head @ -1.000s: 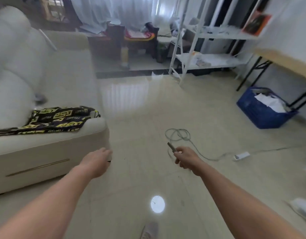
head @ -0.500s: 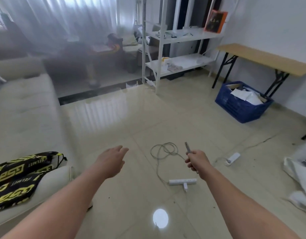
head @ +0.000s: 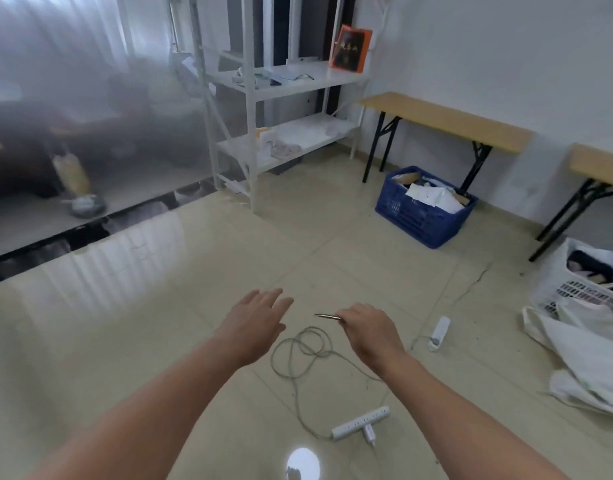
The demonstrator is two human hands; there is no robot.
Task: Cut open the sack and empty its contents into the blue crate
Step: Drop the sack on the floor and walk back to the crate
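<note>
Two hands hover over bare tile: left hand (head: 255,323) spread and empty, right hand (head: 369,329) pinching a thin blade (head: 327,317). Wide clear floor separates them from the blue crate (head: 421,216) beside the table (head: 443,121).

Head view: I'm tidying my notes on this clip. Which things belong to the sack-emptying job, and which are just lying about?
For the job:
right hand gripping the blade
left hand, open
blue crate
sack

Lying about:
power strip
cable
shelf
tables
</note>
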